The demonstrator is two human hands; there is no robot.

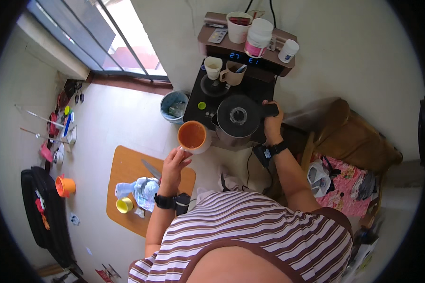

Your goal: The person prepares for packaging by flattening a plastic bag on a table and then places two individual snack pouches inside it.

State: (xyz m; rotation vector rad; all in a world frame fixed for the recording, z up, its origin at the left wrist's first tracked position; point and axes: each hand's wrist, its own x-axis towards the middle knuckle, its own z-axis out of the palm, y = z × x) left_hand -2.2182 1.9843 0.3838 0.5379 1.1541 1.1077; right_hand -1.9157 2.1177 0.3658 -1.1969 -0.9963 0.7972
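Note:
In my left hand (175, 162) is a white mug (193, 136) with an orange inside, held by its handle. Any liquid in it is hard to tell from the orange wall. My right hand (272, 123) grips the black handle of a metal electric kettle (238, 115), whose black lid is on. The kettle is over the near edge of a black-topped cabinet (194, 115), its spout pointing left towards the mug. The mug is left of the kettle, a short gap away. From this angle I cannot tell whether the kettle rests on the top.
Behind the kettle stand a pale paper cup (213, 67) and a beige mug (233, 74). A raised brown shelf (205, 30) bears bottles and a cup. Left are a bin (168, 109) and a low wooden table (120, 177) with a knife (150, 168). A cushioned chair (357, 131) stands right.

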